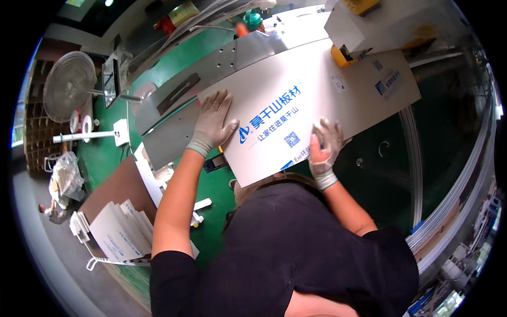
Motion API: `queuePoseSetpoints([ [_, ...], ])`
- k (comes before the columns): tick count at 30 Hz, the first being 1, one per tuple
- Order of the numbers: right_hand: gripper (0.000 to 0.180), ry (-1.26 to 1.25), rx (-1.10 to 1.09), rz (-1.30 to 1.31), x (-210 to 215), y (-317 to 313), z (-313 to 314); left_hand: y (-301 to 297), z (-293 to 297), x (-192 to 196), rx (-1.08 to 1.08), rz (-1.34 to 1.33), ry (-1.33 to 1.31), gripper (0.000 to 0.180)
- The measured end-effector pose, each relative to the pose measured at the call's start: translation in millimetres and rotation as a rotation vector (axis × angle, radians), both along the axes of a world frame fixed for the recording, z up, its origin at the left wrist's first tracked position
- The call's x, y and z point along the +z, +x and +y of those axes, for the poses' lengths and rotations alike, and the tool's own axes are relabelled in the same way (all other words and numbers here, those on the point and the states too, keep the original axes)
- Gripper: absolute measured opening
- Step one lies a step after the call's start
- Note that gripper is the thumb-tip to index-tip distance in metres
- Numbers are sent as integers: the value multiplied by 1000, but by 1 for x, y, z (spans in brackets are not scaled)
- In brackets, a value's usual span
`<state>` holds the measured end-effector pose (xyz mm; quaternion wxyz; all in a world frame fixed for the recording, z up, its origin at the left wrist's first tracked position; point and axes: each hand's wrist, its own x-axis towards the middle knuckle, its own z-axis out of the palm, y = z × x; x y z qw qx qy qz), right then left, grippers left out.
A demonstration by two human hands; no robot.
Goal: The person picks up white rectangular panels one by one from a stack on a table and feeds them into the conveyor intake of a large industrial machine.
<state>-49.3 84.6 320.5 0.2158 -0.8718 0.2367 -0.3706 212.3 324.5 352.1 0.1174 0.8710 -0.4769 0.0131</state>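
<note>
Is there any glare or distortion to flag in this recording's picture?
Head view: bright glare washes over part of the white board; rails at right bow toward the rim; corners are black; left hand looks fairly sharp.

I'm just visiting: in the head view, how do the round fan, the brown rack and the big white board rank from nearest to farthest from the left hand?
1. White board: right under the left hand, touching it.
2. Round fan: off to the left.
3. Brown rack: far left, behind the fan.
</note>
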Motion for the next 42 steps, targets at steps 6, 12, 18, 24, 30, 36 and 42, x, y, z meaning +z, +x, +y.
queuePoseSetpoints([
  [6, 33, -1, -49, -73, -29, 16, -87, 22, -106, -18, -61, -40, -108, 69],
  [12, 31, -40, -102, -66, -47, 16, -147, 52, -150, -33, 23, -111, -180, 69],
  [18, 25, -196, -157, 62, -59, 37, -75, 71, -135, -59, 73, -192, -156, 68],
  [24, 26, -8, -179, 2, -69, 43, -75, 69, -121, -63, 73, -172, -87, 71],
  [30, 26, -47, -205, -128, -58, 24, -153, 57, -134, -48, 61, -170, -96, 72],
  [36, 24, -163, -223, -242, -69, 56, -238, 74, -121, -74, 33, -285, -150, 70],
  [42, 38, 194, -391, -240, -83, 84, -217, 68, -111, -81, 200, -330, -60, 61],
])
